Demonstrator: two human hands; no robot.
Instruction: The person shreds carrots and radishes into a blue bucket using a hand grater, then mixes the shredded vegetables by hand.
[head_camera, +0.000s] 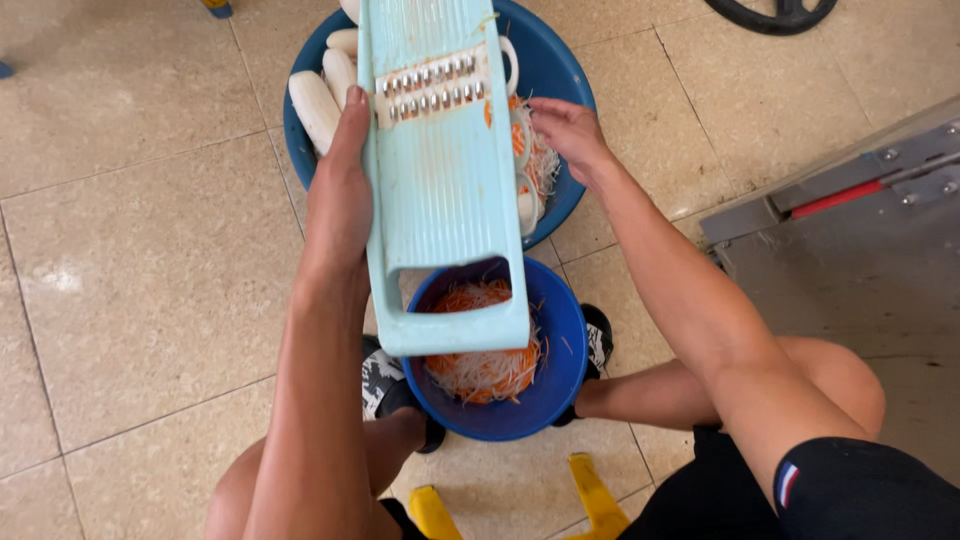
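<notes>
My left hand (338, 195) grips the left edge of a pale blue plastic slicer board (440, 190), which slopes from a large blue basin (560, 70) down over a small blue bowl (545, 390). The board has a row of metal teeth near its top. My right hand (567, 135) reaches into the large basin beside the board, fingers apart, over shredded bits and peeled white radishes (315, 105). The small bowl holds shredded orange carrot and white radish (485, 370) and sits between my feet.
Beige floor tiles (140, 260) lie all around. A grey metal machine part with a red bar (850, 195) stands at the right. Yellow stool legs (595, 495) show at the bottom, and a black ring (775, 15) lies at the top right.
</notes>
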